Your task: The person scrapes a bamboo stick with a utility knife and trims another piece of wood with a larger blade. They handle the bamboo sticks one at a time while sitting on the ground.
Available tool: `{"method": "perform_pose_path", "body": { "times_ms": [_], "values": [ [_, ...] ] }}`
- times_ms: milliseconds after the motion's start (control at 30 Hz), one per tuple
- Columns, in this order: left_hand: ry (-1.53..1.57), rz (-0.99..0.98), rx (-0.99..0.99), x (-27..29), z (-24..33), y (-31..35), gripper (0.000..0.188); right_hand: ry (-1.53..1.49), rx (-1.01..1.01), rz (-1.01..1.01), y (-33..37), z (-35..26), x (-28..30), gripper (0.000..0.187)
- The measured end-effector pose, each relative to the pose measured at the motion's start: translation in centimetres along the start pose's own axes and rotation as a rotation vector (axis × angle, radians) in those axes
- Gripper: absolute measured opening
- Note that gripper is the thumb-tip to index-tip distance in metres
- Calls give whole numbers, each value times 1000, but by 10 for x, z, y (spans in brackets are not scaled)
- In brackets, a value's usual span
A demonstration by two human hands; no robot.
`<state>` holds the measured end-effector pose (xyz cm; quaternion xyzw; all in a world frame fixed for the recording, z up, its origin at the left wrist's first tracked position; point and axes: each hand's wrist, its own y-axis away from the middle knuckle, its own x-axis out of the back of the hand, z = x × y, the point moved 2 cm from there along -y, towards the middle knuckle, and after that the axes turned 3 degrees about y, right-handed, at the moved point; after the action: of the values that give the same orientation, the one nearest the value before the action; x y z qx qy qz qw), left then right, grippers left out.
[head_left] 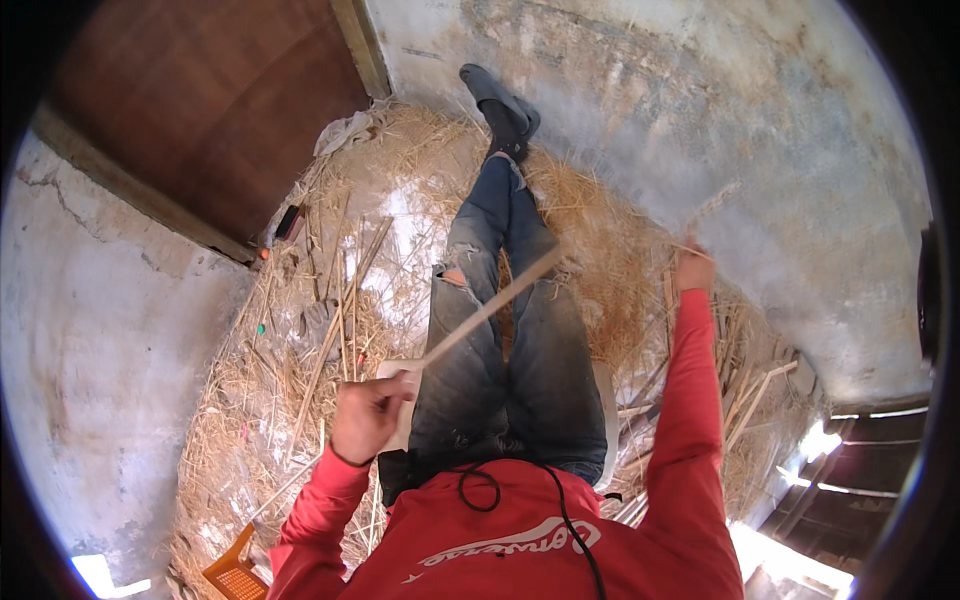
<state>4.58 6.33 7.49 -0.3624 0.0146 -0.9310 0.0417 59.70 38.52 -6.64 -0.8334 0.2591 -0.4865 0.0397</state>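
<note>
Gripping a long pale stick (490, 308) in the closed left hand (368, 415), low centre of frame, its length slanting up-right across the jeans (520, 350). Reaching out with the right hand (694, 270), closed around straw stalks (712, 210), well apart from the stick, over the straw (600, 250) by the wall (760, 130).

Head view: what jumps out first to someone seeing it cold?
The long pale stick, slanting across the person's jeans at centre, its lower end in the left hand. Next, the right hand, stretched out in a red sleeve toward the right, closed on a thin straw stalk against the grey wall. Loose straw covers the floor around the legs.
</note>
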Motion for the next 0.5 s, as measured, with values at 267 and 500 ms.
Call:
{"method": "perform_pose_path", "body": {
  "times_ms": [267,500],
  "values": [
    [110,174,35,-7,27,-32,21,-497,-383,-257,1,-21,49,63],
    [309,191,-15,-53,35,-66,26,-472,143,-444,113,-141,38,57]
  ]
}}
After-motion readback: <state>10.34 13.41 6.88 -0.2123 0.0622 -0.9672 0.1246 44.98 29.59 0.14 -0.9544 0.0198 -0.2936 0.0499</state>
